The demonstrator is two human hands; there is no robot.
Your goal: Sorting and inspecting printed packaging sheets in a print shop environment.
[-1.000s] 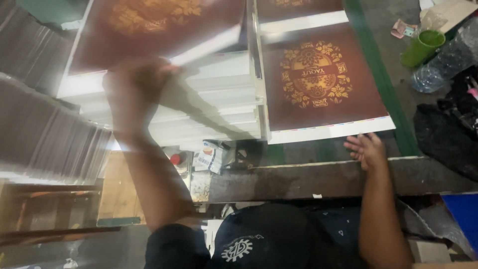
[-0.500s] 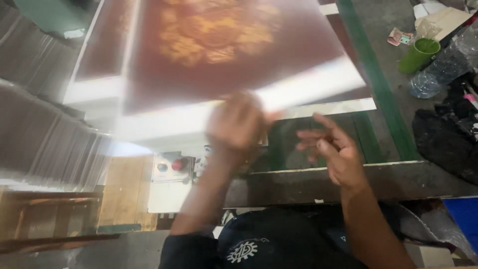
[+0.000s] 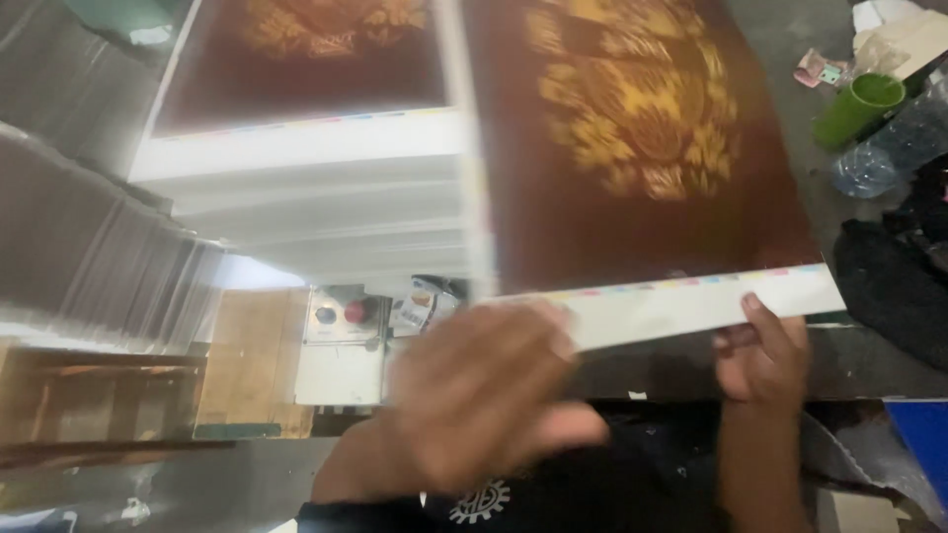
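Green cup (image 3: 857, 109) beside printed sheet (image 3: 642, 168)

Printed sheet (image 3: 642, 178): large, dark maroon with a gold ornate emblem in the middle, white margin along its near edge carrying a thin strip of small coloured squares. It's lifted and tilted, near edge raised. Right hand (image 3: 758, 357) pinches the white margin at the sheet's near right corner, thumb on top. Left hand (image 3: 484, 395), motion-blurred, sits at the near left part of the same edge; grip can't be made out.
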